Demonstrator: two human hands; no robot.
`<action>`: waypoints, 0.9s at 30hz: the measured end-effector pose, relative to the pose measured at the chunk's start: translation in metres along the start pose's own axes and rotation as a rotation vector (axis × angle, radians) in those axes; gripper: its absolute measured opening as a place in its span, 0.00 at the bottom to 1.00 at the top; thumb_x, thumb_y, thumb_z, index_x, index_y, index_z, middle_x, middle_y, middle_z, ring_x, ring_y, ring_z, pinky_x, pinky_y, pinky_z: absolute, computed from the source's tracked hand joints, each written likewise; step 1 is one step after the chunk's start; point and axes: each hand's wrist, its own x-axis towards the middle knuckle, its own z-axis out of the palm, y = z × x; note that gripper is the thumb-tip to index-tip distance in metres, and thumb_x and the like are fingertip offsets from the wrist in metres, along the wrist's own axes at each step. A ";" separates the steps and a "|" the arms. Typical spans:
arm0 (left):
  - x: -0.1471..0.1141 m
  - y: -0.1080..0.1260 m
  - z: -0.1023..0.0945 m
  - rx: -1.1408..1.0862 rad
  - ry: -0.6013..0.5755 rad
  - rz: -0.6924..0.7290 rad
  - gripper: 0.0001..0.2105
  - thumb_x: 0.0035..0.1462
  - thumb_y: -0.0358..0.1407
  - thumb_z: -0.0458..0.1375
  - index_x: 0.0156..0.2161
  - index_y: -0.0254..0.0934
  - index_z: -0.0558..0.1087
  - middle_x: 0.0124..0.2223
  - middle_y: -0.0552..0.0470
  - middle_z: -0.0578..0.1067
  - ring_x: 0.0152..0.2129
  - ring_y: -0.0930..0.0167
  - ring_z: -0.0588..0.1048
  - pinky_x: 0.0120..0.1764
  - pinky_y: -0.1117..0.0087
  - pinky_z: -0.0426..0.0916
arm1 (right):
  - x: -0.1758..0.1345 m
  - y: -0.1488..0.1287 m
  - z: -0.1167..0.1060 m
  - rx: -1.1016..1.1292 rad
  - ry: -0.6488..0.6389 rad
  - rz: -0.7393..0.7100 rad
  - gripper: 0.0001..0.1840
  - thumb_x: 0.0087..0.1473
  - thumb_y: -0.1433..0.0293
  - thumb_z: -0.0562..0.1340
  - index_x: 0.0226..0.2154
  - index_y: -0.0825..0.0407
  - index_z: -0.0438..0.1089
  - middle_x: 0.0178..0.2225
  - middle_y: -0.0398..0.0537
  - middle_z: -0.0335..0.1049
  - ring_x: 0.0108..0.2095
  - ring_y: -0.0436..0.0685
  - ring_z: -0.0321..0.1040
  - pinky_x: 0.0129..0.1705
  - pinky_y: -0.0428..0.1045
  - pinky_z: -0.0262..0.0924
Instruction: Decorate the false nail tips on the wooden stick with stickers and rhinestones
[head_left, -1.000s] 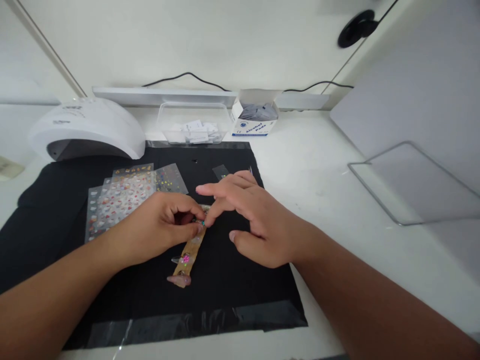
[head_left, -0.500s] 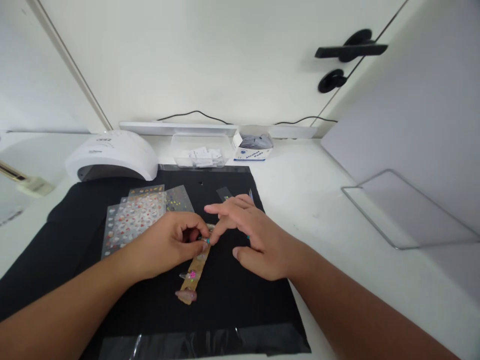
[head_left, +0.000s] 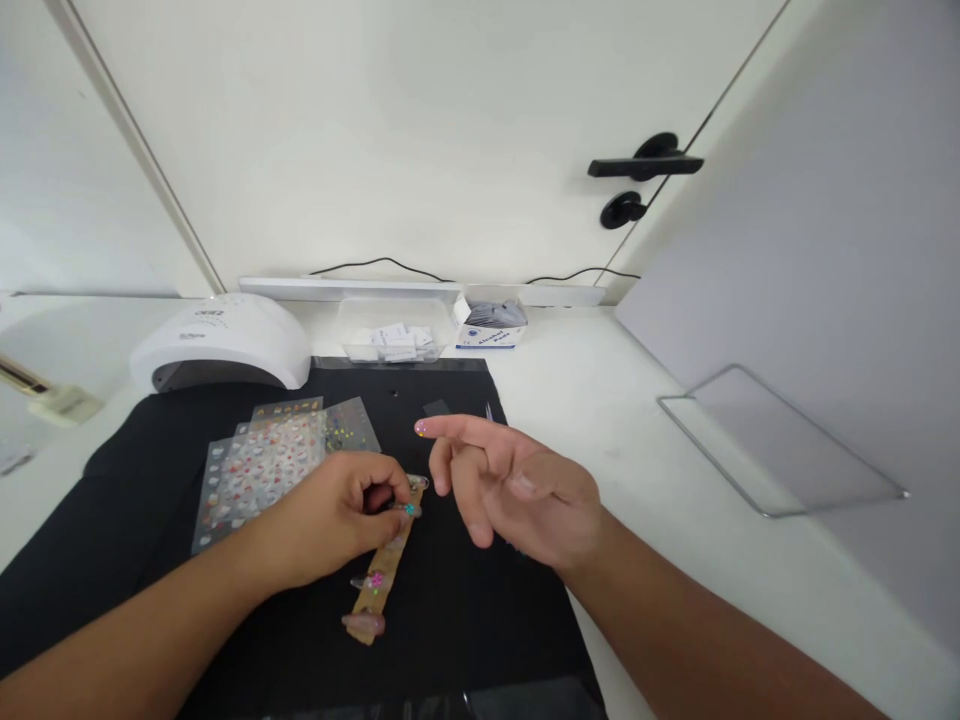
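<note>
My left hand (head_left: 341, 525) pinches a clear false nail with a teal flower (head_left: 410, 509) between thumb and forefinger. That nail lies across a tan strip (head_left: 391, 560) on the black mat. Lower on the strip sit a false nail with a pink flower (head_left: 376, 579) and a plain pinkish false nail (head_left: 364, 623); another clear one shows at the top end. To the right, my right hand (head_left: 517, 490) is turned partly palm up, apart from the strip. Its forefinger points left, with tiny coloured bits (head_left: 421, 429) on the tip, and its other fingers are loosely bent.
Overlapping sticker sheets (head_left: 262, 465) lie left of my hands on the black mat (head_left: 285, 650). Behind stand a white nail lamp (head_left: 221, 340), a clear tray (head_left: 352, 345) with white packets and an alcohol pad box (head_left: 487, 335). A wire frame (head_left: 810, 512) is at right.
My right hand has pulled back from the teal-flower nail and rolled palm up, forefinger stretched out. My left hand keeps its pinch. The whole view has shifted slightly.
</note>
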 end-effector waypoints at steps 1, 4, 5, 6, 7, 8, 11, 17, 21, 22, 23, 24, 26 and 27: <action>0.000 -0.001 0.000 -0.002 0.001 0.004 0.06 0.51 0.35 0.56 0.32 0.36 0.72 0.23 0.61 0.58 0.22 0.75 0.57 0.26 0.72 0.53 | 0.000 0.000 0.001 0.034 0.005 0.015 0.30 0.43 0.68 0.58 0.51 0.57 0.71 0.16 0.43 0.67 0.32 0.60 0.62 0.46 0.55 0.55; -0.001 -0.002 -0.001 -0.007 0.005 0.010 0.06 0.51 0.35 0.56 0.32 0.35 0.73 0.24 0.60 0.58 0.22 0.75 0.57 0.26 0.72 0.53 | -0.001 -0.001 0.003 0.128 0.004 0.037 0.29 0.42 0.66 0.58 0.48 0.58 0.72 0.14 0.43 0.64 0.31 0.60 0.61 0.44 0.53 0.55; -0.001 -0.001 -0.001 -0.008 0.006 0.010 0.05 0.51 0.35 0.57 0.32 0.35 0.73 0.24 0.61 0.58 0.22 0.75 0.56 0.26 0.73 0.53 | -0.001 0.000 0.003 0.143 0.001 0.038 0.29 0.42 0.66 0.58 0.48 0.59 0.72 0.13 0.42 0.64 0.30 0.60 0.61 0.43 0.53 0.55; -0.002 -0.001 -0.002 -0.009 0.009 0.006 0.05 0.51 0.35 0.57 0.32 0.35 0.73 0.24 0.61 0.57 0.22 0.75 0.56 0.26 0.73 0.52 | -0.001 0.000 0.003 0.153 0.001 0.035 0.29 0.42 0.66 0.58 0.48 0.60 0.72 0.13 0.42 0.63 0.30 0.59 0.60 0.42 0.53 0.55; -0.002 -0.001 -0.002 -0.009 0.012 0.001 0.05 0.51 0.35 0.57 0.32 0.35 0.73 0.24 0.61 0.57 0.22 0.76 0.56 0.26 0.73 0.52 | 0.000 0.000 0.003 0.159 0.005 0.029 0.29 0.42 0.66 0.59 0.48 0.60 0.72 0.13 0.42 0.63 0.29 0.59 0.60 0.42 0.53 0.55; -0.003 0.000 -0.003 -0.010 0.015 -0.005 0.05 0.51 0.35 0.58 0.31 0.35 0.73 0.23 0.61 0.57 0.21 0.76 0.56 0.25 0.73 0.52 | 0.000 0.001 0.003 0.162 0.012 0.022 0.29 0.42 0.66 0.59 0.48 0.60 0.72 0.13 0.42 0.63 0.29 0.59 0.59 0.42 0.53 0.54; -0.004 0.001 -0.005 -0.019 0.026 -0.026 0.06 0.50 0.36 0.59 0.31 0.35 0.73 0.23 0.61 0.57 0.21 0.76 0.56 0.25 0.73 0.52 | 0.002 0.001 0.000 0.153 0.034 -0.004 0.30 0.41 0.66 0.59 0.49 0.60 0.72 0.14 0.42 0.64 0.30 0.59 0.60 0.42 0.53 0.54; -0.006 0.005 -0.010 -0.023 0.046 -0.018 0.08 0.49 0.36 0.59 0.35 0.35 0.74 0.26 0.58 0.63 0.23 0.75 0.61 0.27 0.73 0.56 | 0.004 0.002 -0.009 0.079 0.053 -0.065 0.28 0.42 0.67 0.58 0.48 0.57 0.72 0.15 0.40 0.62 0.29 0.58 0.58 0.41 0.53 0.55; -0.007 0.005 -0.012 -0.017 0.054 -0.003 0.08 0.49 0.36 0.59 0.35 0.35 0.74 0.25 0.60 0.62 0.23 0.76 0.60 0.27 0.73 0.56 | 0.004 0.001 -0.009 -0.028 0.041 -0.099 0.28 0.44 0.65 0.56 0.49 0.56 0.70 0.15 0.40 0.60 0.28 0.57 0.57 0.41 0.55 0.55; -0.007 0.005 -0.012 -0.016 0.055 -0.002 0.08 0.50 0.36 0.59 0.35 0.35 0.73 0.25 0.60 0.62 0.23 0.76 0.60 0.27 0.73 0.56 | 0.004 0.001 -0.009 -0.072 0.052 -0.091 0.27 0.45 0.64 0.56 0.49 0.54 0.70 0.15 0.39 0.60 0.28 0.58 0.57 0.41 0.55 0.56; -0.007 0.005 -0.011 -0.014 0.056 -0.002 0.08 0.50 0.36 0.59 0.35 0.35 0.73 0.25 0.59 0.62 0.23 0.76 0.61 0.27 0.73 0.57 | 0.003 -0.001 -0.008 -0.116 0.068 -0.078 0.27 0.45 0.64 0.57 0.49 0.53 0.70 0.15 0.39 0.60 0.29 0.58 0.58 0.41 0.56 0.56; -0.007 0.006 -0.011 -0.010 0.057 -0.002 0.07 0.50 0.36 0.59 0.34 0.35 0.73 0.25 0.59 0.63 0.23 0.76 0.61 0.27 0.73 0.57 | 0.003 -0.002 -0.007 -0.153 0.084 -0.064 0.27 0.44 0.64 0.57 0.48 0.52 0.70 0.15 0.39 0.60 0.29 0.58 0.58 0.41 0.56 0.57; -0.008 0.008 -0.011 0.001 0.059 -0.003 0.06 0.50 0.35 0.58 0.32 0.35 0.72 0.24 0.59 0.64 0.22 0.76 0.62 0.26 0.73 0.57 | 0.002 -0.004 -0.006 -0.198 0.112 -0.039 0.27 0.43 0.64 0.56 0.48 0.50 0.70 0.16 0.40 0.60 0.29 0.59 0.59 0.42 0.57 0.57; -0.008 0.009 -0.011 0.008 0.059 -0.003 0.05 0.50 0.35 0.58 0.32 0.35 0.72 0.24 0.59 0.64 0.22 0.76 0.62 0.26 0.73 0.56 | 0.002 -0.004 -0.006 -0.203 0.120 -0.034 0.27 0.43 0.64 0.56 0.48 0.50 0.70 0.16 0.40 0.60 0.29 0.59 0.59 0.42 0.57 0.58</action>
